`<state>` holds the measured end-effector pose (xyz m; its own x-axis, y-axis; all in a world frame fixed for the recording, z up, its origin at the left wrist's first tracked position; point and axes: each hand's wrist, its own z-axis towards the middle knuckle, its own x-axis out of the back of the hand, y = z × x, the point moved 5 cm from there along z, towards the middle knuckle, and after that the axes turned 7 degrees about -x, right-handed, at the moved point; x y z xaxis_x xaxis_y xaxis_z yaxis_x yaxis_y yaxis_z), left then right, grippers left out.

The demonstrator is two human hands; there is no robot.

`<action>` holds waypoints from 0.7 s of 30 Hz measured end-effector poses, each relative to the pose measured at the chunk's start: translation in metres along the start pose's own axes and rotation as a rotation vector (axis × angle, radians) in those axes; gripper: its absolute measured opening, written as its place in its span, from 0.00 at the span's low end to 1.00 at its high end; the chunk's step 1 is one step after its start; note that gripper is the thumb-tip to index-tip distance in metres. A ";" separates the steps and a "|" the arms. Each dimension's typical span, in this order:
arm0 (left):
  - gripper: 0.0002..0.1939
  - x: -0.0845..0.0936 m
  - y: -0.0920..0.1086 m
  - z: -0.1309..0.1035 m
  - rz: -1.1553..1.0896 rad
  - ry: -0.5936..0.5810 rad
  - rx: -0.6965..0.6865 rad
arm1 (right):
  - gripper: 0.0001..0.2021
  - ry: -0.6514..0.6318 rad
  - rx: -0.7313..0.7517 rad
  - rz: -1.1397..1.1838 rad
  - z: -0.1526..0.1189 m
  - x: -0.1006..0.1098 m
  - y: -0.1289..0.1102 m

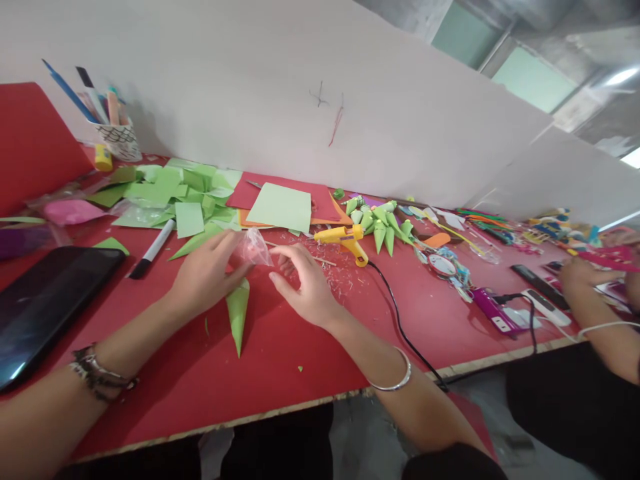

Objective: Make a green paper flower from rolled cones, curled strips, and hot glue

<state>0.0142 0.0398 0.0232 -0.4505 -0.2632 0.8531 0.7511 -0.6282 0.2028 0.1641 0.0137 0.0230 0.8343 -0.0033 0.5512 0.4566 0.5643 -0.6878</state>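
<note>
Above the near part of the red tabletop (280, 360), seen through the head view, I have both forearms angled inward from the lower corners. My left hand (207, 267) is palm down, its fingers and thumb pinching the crumpled clear plastic bag with pink contents (255, 247). My right hand (306, 285) is turned inward, thumb apart from its loosely curled fingers, the fingertips just beside the bag; I cannot tell whether they touch it. Below the left hand lies the pointed light-green paper cone (238, 317), tip toward me. Right of the bag rests the yellow glue gun with a black cord (346, 237).
</note>
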 end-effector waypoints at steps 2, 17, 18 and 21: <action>0.10 -0.003 0.003 0.000 -0.064 0.001 -0.062 | 0.11 0.020 0.027 0.030 0.000 0.003 -0.004; 0.14 -0.008 0.020 -0.002 -0.095 -0.041 -0.286 | 0.07 0.014 -0.037 0.039 0.001 0.001 0.002; 0.13 -0.008 0.021 -0.002 -0.100 -0.044 -0.289 | 0.07 0.007 -0.046 0.039 0.001 0.000 0.003; 0.14 -0.007 0.021 -0.003 -0.108 -0.040 -0.308 | 0.07 -0.008 -0.040 0.033 0.002 0.001 0.002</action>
<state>0.0320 0.0264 0.0200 -0.4953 -0.1581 0.8542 0.5163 -0.8444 0.1430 0.1652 0.0162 0.0225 0.8468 0.0218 0.5315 0.4409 0.5302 -0.7242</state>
